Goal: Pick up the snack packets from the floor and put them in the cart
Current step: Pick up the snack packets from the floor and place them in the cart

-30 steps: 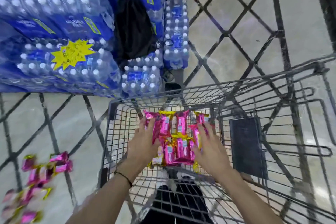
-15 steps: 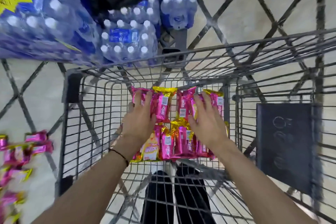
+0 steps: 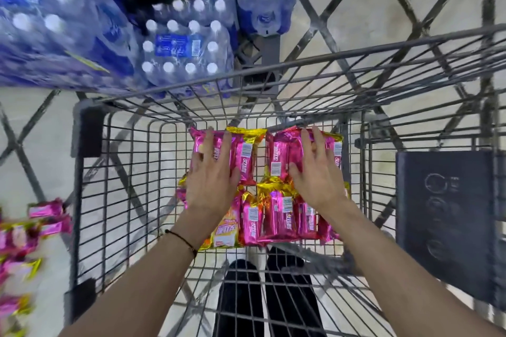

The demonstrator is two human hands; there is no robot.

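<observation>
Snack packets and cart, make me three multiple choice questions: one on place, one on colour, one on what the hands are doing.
1. Where do the packets not yet picked up lie?
A. On the floor left of the cart
B. On the water bottle packs
C. On the cart's dark flap

2. What colours are the packets in the cart?
A. Green and white
B. Mostly pink with gold ends
C. Plain black

3. What are the hands doing?
A. Gripping the cart's rim
B. Lifting a bottle pack
C. Lying flat, fingers spread, on the packets

Answers:
1 A: pink packets sit on the floor beyond the cart's left wall.
2 B: pink wrappers with gold crimped ends.
3 C: left hand and right hand press open-palmed on the packets.
</observation>
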